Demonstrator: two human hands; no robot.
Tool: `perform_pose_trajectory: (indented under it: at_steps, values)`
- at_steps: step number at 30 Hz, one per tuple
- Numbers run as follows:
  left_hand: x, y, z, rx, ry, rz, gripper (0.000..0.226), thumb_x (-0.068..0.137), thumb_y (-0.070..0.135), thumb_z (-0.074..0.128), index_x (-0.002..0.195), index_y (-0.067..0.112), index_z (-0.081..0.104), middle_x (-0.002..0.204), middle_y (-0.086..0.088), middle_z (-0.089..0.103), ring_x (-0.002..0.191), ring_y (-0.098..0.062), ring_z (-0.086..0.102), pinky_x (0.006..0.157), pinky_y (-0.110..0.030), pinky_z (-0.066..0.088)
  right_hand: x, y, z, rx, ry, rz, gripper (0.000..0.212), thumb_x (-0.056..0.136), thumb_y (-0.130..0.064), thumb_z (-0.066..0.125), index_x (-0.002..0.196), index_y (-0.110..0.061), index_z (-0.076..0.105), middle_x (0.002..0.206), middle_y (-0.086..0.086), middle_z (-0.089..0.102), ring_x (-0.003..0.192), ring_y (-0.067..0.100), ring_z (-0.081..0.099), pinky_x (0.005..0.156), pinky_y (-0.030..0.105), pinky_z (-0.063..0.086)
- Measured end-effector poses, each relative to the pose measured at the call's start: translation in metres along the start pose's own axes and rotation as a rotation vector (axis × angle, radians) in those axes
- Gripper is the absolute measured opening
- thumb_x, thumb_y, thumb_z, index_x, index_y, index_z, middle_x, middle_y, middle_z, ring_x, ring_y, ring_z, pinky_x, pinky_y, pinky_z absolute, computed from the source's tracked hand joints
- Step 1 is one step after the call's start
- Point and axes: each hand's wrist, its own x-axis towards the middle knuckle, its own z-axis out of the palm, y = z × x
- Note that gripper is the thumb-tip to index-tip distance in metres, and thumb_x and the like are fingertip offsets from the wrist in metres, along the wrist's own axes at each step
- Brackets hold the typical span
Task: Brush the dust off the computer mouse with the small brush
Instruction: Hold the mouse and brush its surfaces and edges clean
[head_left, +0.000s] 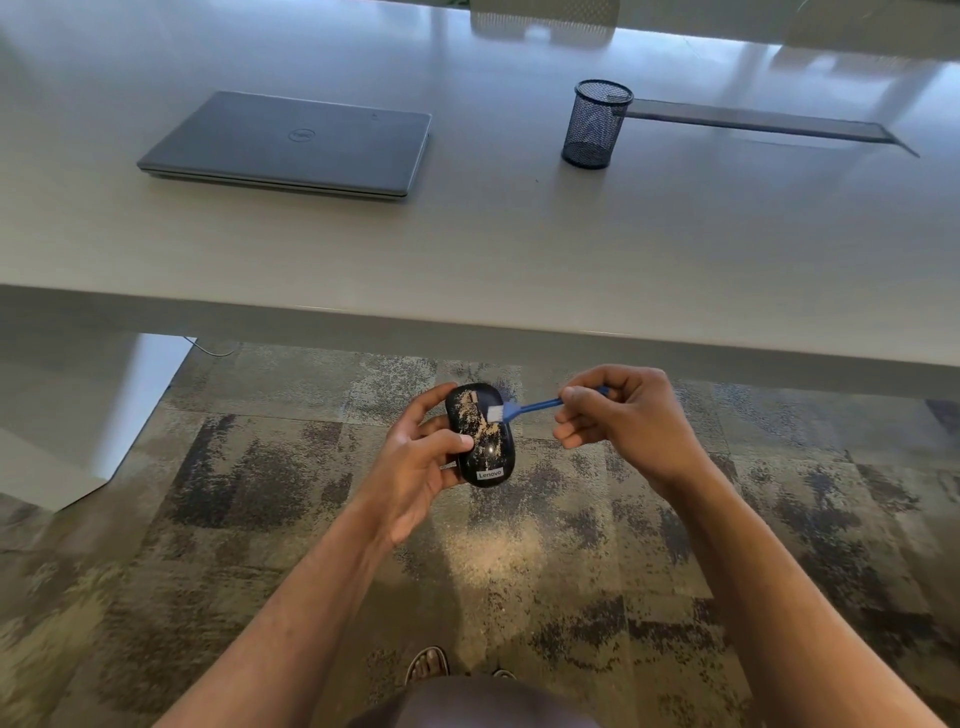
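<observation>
The left hand (415, 457) grips the dusty black mouse (479, 435) over the carpet (260, 493), hiding its left side, while the right hand (621, 418) pinches the blue brush (524, 408), its handle end mostly hidden, white bristles on the mouse

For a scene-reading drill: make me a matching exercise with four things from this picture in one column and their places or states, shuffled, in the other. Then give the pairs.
Things:
1. mouse
2. brush
3. laptop
4. mesh pen cup

Places or states:
A. closed, flat on the table, far left
B. pinched in the right hand, bristles on the dusty shell
C. upright on the table, far right
D. cradled in the left hand, held over the carpet

Pairs: 1-D, 2-B, 3-A, 4-C
</observation>
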Motion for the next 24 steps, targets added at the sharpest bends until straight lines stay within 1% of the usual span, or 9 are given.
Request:
perform_pose_trajectory:
  at_steps: [3, 6, 11, 16, 20, 24]
  values:
    - [-0.001, 0.0, 0.0, -0.004, 0.009, -0.009, 0.073, 0.067, -0.005, 0.067, 0.134, 0.02, 0.051, 0.126, -0.024, 0.058, 0.105, -0.04, 0.063, 0.071, -0.046, 0.059, -0.002, -0.004, -0.004, 0.035, 0.023, -0.022, 0.008, 0.094, -0.002, 0.064, 0.095, 0.001, 0.071, 0.076, 0.019, 0.074, 0.063, 0.027, 0.073, 0.06, 0.028, 0.06]
    - [0.0, -0.001, 0.001, -0.004, 0.007, -0.003, 0.073, 0.068, -0.007, 0.069, 0.134, 0.02, 0.052, 0.123, -0.024, 0.059, 0.101, -0.037, 0.066, 0.07, -0.044, 0.058, -0.001, -0.006, -0.001, 0.045, 0.058, -0.043, 0.009, 0.095, -0.005, 0.063, 0.096, -0.001, 0.071, 0.078, 0.017, 0.074, 0.066, 0.026, 0.073, 0.063, 0.027, 0.06]
    - [0.003, -0.001, 0.001, 0.001, 0.019, 0.011, 0.07, 0.066, -0.003, 0.069, 0.131, 0.022, 0.054, 0.123, -0.022, 0.061, 0.099, -0.036, 0.068, 0.071, -0.044, 0.057, -0.008, 0.003, 0.005, 0.029, 0.039, -0.019, 0.008, 0.095, -0.004, 0.064, 0.096, 0.0, 0.071, 0.078, 0.017, 0.074, 0.067, 0.027, 0.073, 0.064, 0.029, 0.061]
    - [0.003, 0.0, -0.003, -0.007, 0.023, 0.016, 0.073, 0.066, -0.003, 0.068, 0.133, 0.02, 0.052, 0.122, -0.024, 0.062, 0.094, -0.033, 0.07, 0.071, -0.043, 0.057, -0.02, 0.003, -0.001, 0.031, 0.017, -0.02, 0.008, 0.093, -0.003, 0.065, 0.093, -0.002, 0.072, 0.076, 0.018, 0.074, 0.065, 0.028, 0.073, 0.061, 0.029, 0.061]
    - [0.003, 0.0, -0.001, 0.0, 0.011, 0.024, 0.072, 0.066, -0.003, 0.068, 0.133, 0.02, 0.052, 0.121, -0.023, 0.062, 0.093, -0.033, 0.071, 0.069, -0.042, 0.058, -0.017, -0.002, -0.002, 0.069, 0.084, -0.04, 0.008, 0.094, -0.005, 0.063, 0.096, -0.002, 0.071, 0.078, 0.018, 0.075, 0.067, 0.027, 0.073, 0.063, 0.028, 0.061]
    - [0.005, 0.001, 0.001, 0.015, 0.015, 0.028, 0.072, 0.066, -0.002, 0.069, 0.132, 0.02, 0.053, 0.119, -0.021, 0.063, 0.093, -0.032, 0.07, 0.069, -0.041, 0.058, -0.016, 0.001, 0.004, 0.066, 0.093, -0.03, 0.009, 0.095, -0.005, 0.062, 0.099, -0.003, 0.07, 0.08, 0.017, 0.075, 0.069, 0.027, 0.074, 0.065, 0.029, 0.061]
